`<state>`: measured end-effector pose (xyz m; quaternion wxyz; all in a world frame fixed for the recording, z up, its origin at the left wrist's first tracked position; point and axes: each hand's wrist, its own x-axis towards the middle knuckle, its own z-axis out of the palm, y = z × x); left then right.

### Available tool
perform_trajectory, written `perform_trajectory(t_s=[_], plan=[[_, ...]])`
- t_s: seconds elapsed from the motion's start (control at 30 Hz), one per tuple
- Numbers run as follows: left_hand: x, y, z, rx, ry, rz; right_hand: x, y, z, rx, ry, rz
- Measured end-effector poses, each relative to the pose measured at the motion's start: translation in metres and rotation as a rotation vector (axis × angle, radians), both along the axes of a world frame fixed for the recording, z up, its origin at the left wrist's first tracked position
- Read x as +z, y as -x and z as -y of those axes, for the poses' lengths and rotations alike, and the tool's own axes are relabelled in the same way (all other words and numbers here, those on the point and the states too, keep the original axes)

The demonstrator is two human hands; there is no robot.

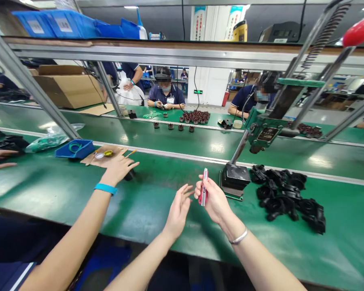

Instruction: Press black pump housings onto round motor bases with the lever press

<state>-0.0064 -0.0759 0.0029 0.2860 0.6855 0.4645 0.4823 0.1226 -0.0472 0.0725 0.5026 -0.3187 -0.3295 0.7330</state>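
In the head view, the right hand (216, 202), with a silver metal bangle (239, 236) at its wrist, holds a slim red-and-silver handheld tool (204, 188), which looks like a box cutter. The tool stands nearly upright above the table, clamped between the thumb and the curled fingers; its silver upper end juts above the fingertips and its lower end shows below them, on the side facing the left hand (178, 208). That hand is empty, its fingers slightly bent and a little apart, the tips pointing toward the tool and just beside the right fingers; whether they touch is hard to tell.

Both hands are over the green glossy tabletop (151, 206). Right of them stands a green metal lever press (262, 131) with a black block-shaped base (235, 176), and beyond it lie black moulded plastic parts (286, 194). To the left, a co-worker's hand (118, 167) with a blue wristband (106, 188) reaches over a small dark object (129, 175), partly covered.
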Motion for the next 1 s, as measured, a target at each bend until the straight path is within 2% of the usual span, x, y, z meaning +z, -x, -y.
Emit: perform_trajectory(t_s=[0.07, 0.13, 0.4, 0.57, 0.63, 0.8, 1.0], plan=[[0.004, -0.013, 0.02, -0.122, 0.042, 0.235, -0.003, -0.004, 0.005, -0.04, 0.004, -0.008], [0.006, -0.022, 0.03, -0.167, 0.053, 0.29, -0.005, -0.007, 0.012, -0.063, 0.006, -0.015], [0.0, -0.035, 0.037, -0.045, -0.066, 0.135, -0.007, -0.012, 0.041, -0.167, -0.004, -0.043], [0.006, -0.032, 0.046, -0.098, -0.228, -0.057, -0.008, -0.017, 0.051, -0.178, -0.001, -0.046], [0.006, -0.031, 0.048, -0.086, -0.239, -0.079, -0.01, -0.017, 0.054, -0.181, -0.005, -0.044], [0.013, -0.035, 0.055, -0.029, -0.148, 0.007, -0.014, -0.016, 0.059, -0.174, -0.011, -0.05], [0.038, -0.042, 0.053, -0.069, 0.212, 0.288, -0.015, -0.014, 0.062, -0.103, -0.002, -0.078]])
